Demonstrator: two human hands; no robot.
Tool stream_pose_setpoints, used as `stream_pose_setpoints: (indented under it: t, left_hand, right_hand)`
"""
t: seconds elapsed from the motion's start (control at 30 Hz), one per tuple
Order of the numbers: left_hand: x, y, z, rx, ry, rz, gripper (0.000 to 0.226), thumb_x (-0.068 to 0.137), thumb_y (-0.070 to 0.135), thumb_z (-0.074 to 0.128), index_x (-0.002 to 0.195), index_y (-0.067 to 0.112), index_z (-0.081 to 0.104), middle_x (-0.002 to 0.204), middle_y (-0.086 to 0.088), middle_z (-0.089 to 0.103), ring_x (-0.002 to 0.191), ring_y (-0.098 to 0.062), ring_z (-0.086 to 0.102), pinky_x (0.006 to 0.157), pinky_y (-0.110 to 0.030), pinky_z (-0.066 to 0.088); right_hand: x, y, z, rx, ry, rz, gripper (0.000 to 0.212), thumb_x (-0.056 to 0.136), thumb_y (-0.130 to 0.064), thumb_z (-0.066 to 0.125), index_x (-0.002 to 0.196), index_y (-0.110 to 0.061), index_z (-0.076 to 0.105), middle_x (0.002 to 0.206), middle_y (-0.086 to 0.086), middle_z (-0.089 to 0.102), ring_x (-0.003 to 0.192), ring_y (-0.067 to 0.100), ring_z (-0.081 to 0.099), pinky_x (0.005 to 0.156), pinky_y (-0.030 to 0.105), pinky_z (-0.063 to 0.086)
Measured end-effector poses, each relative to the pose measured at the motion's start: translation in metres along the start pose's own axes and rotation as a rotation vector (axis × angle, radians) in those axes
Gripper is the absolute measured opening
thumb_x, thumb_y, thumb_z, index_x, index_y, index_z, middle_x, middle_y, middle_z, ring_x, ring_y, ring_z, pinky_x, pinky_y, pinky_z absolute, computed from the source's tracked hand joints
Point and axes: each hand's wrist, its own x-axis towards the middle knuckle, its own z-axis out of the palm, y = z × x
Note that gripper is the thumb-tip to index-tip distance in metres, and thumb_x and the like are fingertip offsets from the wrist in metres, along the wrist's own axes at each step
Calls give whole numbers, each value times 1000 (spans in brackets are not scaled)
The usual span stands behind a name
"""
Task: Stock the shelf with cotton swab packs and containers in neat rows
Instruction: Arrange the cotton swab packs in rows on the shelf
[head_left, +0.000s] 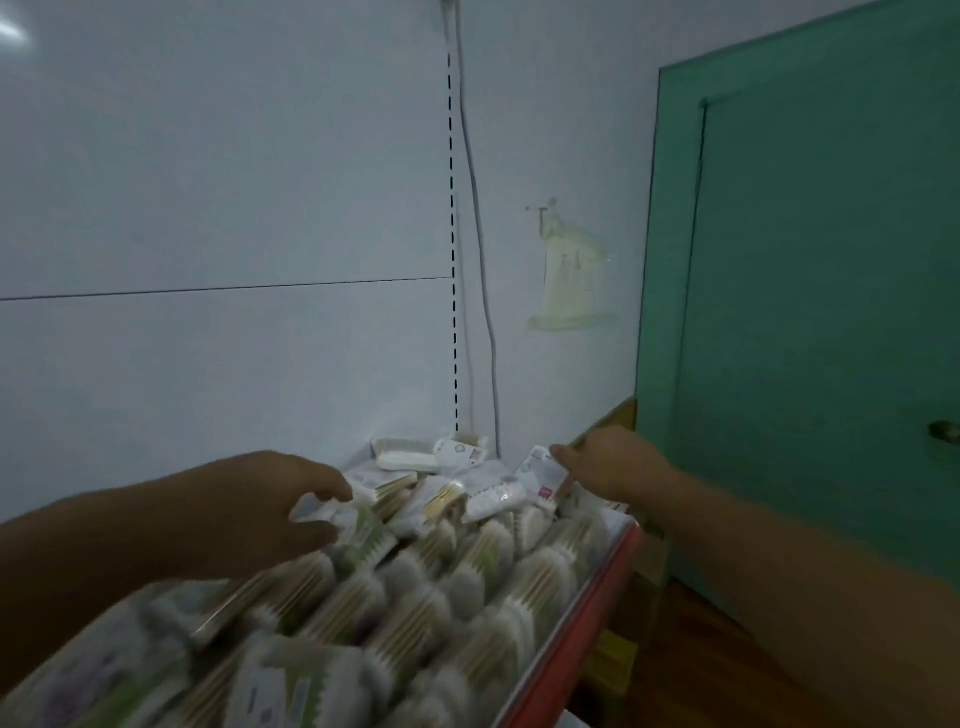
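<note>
From the head view, the shelf (589, 610) ran away from me along its red front lip, and most of it was already filled with cotton swab packs (467, 587) standing in close rows, though the nearer ones were too blurred to read. At the back, against the white wall panel (234, 182), lay a loose heap (457, 488) of packs with a flat container (410, 460) behind it, none of it in line. My left grip (270, 506) was curled round the corner pack (317, 512), thumb above and fingers below, at the near edge of that heap. My right grip (608, 462) reached in from the side by the green door (805, 312), one finger laid along the top of the tilted pack (540, 470) at the far right corner; I could not tell whether it pinched that pack or only touched it, as the thumb was hidden. I judged the job well along, with the step in hand being the sorting of the back pile. The next move called for lifting each pack free of its neighbours, turning it upright and pressing it against the last row without toppling the standing ones.
</note>
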Motion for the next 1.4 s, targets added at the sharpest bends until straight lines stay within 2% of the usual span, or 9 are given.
stream_pose_setpoints:
  t: [0.27, 0.4, 0.5, 0.63, 0.83, 1.0, 1.13, 1.23, 1.4]
  left_hand:
    - [63, 83, -49, -311, 143, -86, 18, 91, 36, 60, 108, 43, 59, 100, 28, 58, 92, 13, 55, 76, -3, 42]
    - [82, 89, -60, -867, 325, -240, 29, 85, 30, 68, 114, 28, 63, 99, 10, 71, 90, -3, 67, 79, -15, 53]
    - [94, 100, -59, -1273, 169, -312, 56, 70, 41, 72, 122, 28, 56, 108, -1, 72, 101, -17, 69, 83, -34, 57]
    - [88, 97, -38, -1443, 74, -456, 43, 71, 16, 70, 112, 6, 64, 105, -18, 72, 93, -29, 71, 73, -38, 61]
    - [45, 58, -29, -1522, 370, -645, 38, 68, 19, 69, 103, 5, 67, 87, -16, 74, 62, -19, 70, 46, -26, 53]
    - [30, 55, -34, -1709, 433, -676, 35, 67, 20, 68, 96, 1, 68, 86, -15, 74, 64, -20, 71, 50, -29, 57]
    - [31, 71, -39, -1818, 304, -502, 71, 53, 21, 90, 116, -2, 66, 125, -24, 61, 119, -42, 56, 82, -55, 55]
    - [45, 94, -40, -1885, 170, -337, 75, 42, 22, 95, 110, 0, 70, 116, -25, 65, 106, -43, 63, 84, -62, 52]
    - [33, 91, -40, -1837, 242, -391, 69, 32, 18, 95, 96, 3, 76, 102, -23, 70, 84, -32, 71, 68, -45, 59]
  right_hand:
    - [79, 24, -8, 251, -94, -177, 23, 82, -36, 69, 83, -14, 67, 85, 1, 66, 75, 11, 61, 61, 25, 49]
    - [93, 17, -37, 695, 32, -274, 19, 85, -30, 68, 82, -11, 66, 81, 5, 65, 71, 14, 59, 61, 27, 50]
    - [84, -26, -37, 919, -112, -561, 15, 82, -29, 71, 79, -15, 67, 71, -2, 67, 57, 5, 58, 48, 15, 44]
    - [86, -69, -18, 806, -162, -776, 18, 82, -44, 68, 85, -26, 67, 80, -12, 66, 64, 0, 61, 57, 18, 47]
    - [96, -39, 25, -72, -432, -1004, 79, 69, -72, 63, 135, -35, 41, 127, -13, 48, 96, 2, 42, 77, 19, 36]
    - [94, -33, 12, 38, -399, -970, 69, 69, -55, 76, 127, -36, 44, 113, -15, 47, 88, 0, 44, 69, 17, 38]
    - [89, -32, -23, 321, -258, -931, 54, 64, -52, 78, 104, -39, 44, 102, -15, 53, 84, 2, 55, 64, 16, 47]
    - [68, -63, -23, 442, -57, -1039, 53, 63, -51, 79, 104, -35, 50, 106, -13, 55, 92, 6, 55, 75, 26, 54]
    - [55, -76, -1, 651, 11, -1249, 70, 74, -51, 71, 135, -26, 47, 138, -10, 48, 125, 4, 42, 101, 28, 38]
